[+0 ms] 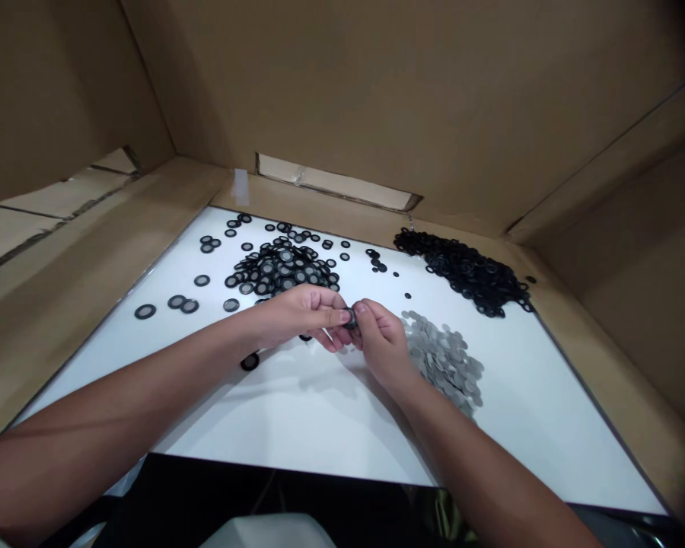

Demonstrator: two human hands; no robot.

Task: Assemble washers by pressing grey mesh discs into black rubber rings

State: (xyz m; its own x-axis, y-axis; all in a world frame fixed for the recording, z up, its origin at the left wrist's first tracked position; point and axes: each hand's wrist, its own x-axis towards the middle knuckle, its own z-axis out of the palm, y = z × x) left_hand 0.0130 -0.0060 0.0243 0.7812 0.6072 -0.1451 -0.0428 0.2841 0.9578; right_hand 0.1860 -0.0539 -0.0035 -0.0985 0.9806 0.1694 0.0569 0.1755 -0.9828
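Over the middle of the white board, my left hand point(313, 312) and my right hand point(380, 335) meet, both closed on one small black ring point(350, 318). Its centre looks grey, though fingers partly cover it. Behind my left hand spreads a pile of black rings with grey discs in them point(279, 266). A heap of loose grey discs point(445, 361) lies to the right of my right hand, partly hidden by that forearm. Farther back on the right is a heap of plain black rings point(468, 266).
Cardboard walls point(342, 91) enclose the white board point(297, 426) at the back and sides. Slots are cut in the back and left walls. Single disc-filled rings point(144, 311) are scattered at the left, and a few small black pieces point(377, 262) lie between the piles.
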